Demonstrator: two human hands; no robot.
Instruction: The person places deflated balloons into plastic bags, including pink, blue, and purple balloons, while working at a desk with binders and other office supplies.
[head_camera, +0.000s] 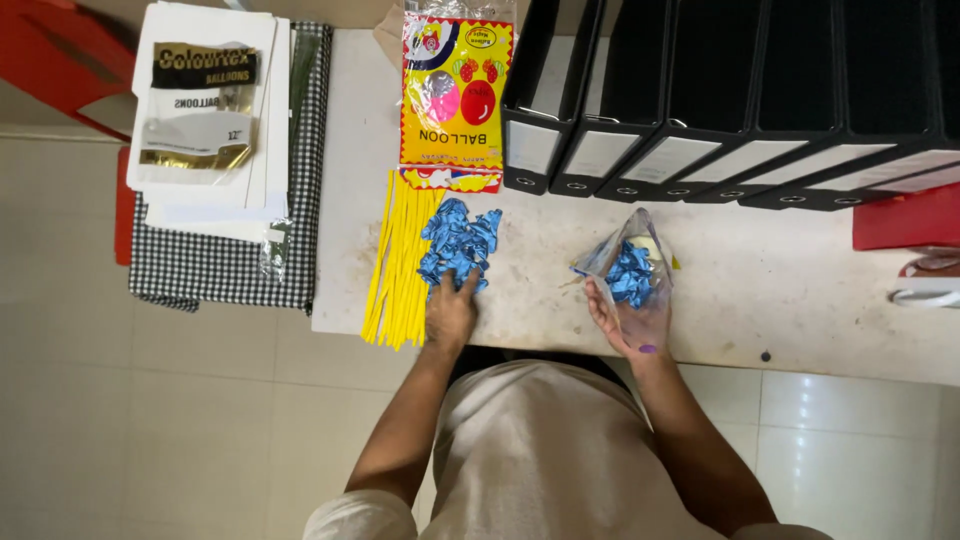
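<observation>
The left hand (450, 312) rested palm-down at the near edge of a loose pile of blue balloons (458, 243) on the white table (760, 290). Its fingers were spread and reached into the pile; whether any balloon was pinched between them could not be told. The right hand (628, 318) was closed around the lower part of a clear plastic bag (628, 262), holding it with the mouth facing away from the person. A smaller cluster of blue balloons showed through the bag wall.

A bundle of yellow sticks (397, 262) lay touching the left side of the pile. A printed yellow balloon packet (455, 95) lay just beyond it, at the far side. A row of black binders (740, 100) stood along the far right of the table. A stack of white packets (210, 120) sat on a checked cloth (225, 270) at the far left.

Recommended technique, as judged from this layout:
- Keep the bag mouth held wide and tilted toward the pile.
- Gather balloons in small pinches, away from the sticks.
- Keep the bag close to the pile to limit drops.
</observation>
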